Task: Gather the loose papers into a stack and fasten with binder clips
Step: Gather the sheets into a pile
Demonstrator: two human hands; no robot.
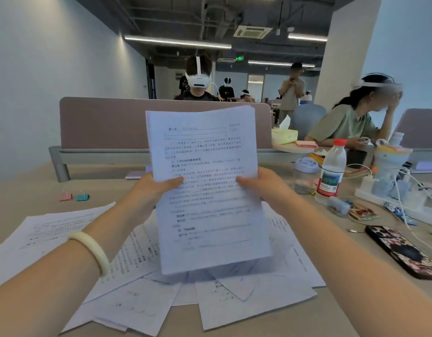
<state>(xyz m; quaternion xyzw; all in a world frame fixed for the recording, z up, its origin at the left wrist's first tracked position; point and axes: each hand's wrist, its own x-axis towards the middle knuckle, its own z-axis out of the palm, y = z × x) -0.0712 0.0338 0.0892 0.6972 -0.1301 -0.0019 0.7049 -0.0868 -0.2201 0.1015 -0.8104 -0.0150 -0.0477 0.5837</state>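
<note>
I hold a stack of printed papers (205, 147) upright in front of me above the desk. My left hand (151, 190) grips its left edge with the thumb on the front sheet. My right hand (263, 183) grips the right edge the same way. Several loose printed sheets (137, 302) lie scattered on the desk beneath the stack, overlapping at odd angles. A pink binder clip (65, 197) and a teal binder clip (82, 197) sit side by side on the desk at the far left, apart from the papers.
A water bottle (331, 171), a clear jar (305, 176), a power strip with cables (400, 200) and a patterned phone (405, 251) crowd the right side. A desk divider (100, 122) stands behind. People sit and stand beyond it and at the right.
</note>
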